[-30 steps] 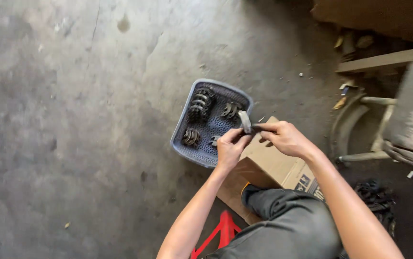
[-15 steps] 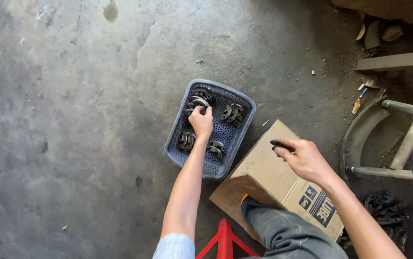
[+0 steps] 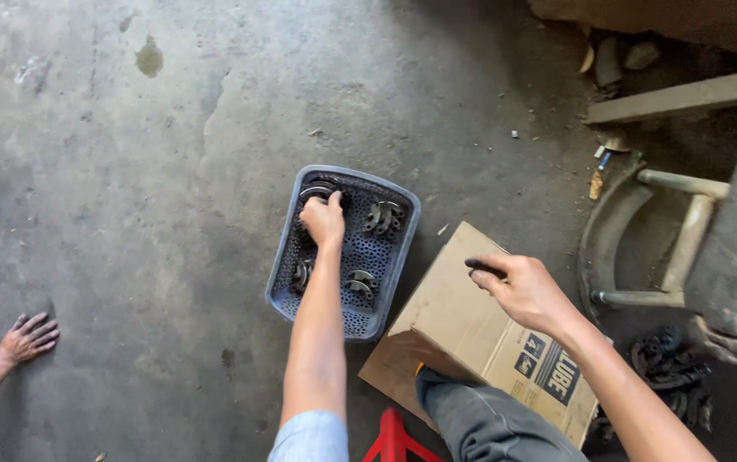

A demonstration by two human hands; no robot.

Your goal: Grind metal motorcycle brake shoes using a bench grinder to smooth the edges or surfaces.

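While our left hand [image 3: 324,220] grips curved metal part [image 3: 320,190] in perforated grey plastic basket [image 3: 287,295], our right hand [image 3: 522,291] pinches dark flat piece [image 3: 485,267] over cardboard box [image 3: 462,329].

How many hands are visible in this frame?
3. The left hand reaches into the blue basket; the right hand rests on the cardboard box; another person's hand lies flat on the floor at far left.

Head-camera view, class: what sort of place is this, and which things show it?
Probably a repair workshop: a stained concrete floor, a perforated grey basket of dark metal parts that the left hand reaches into, and a cardboard box.
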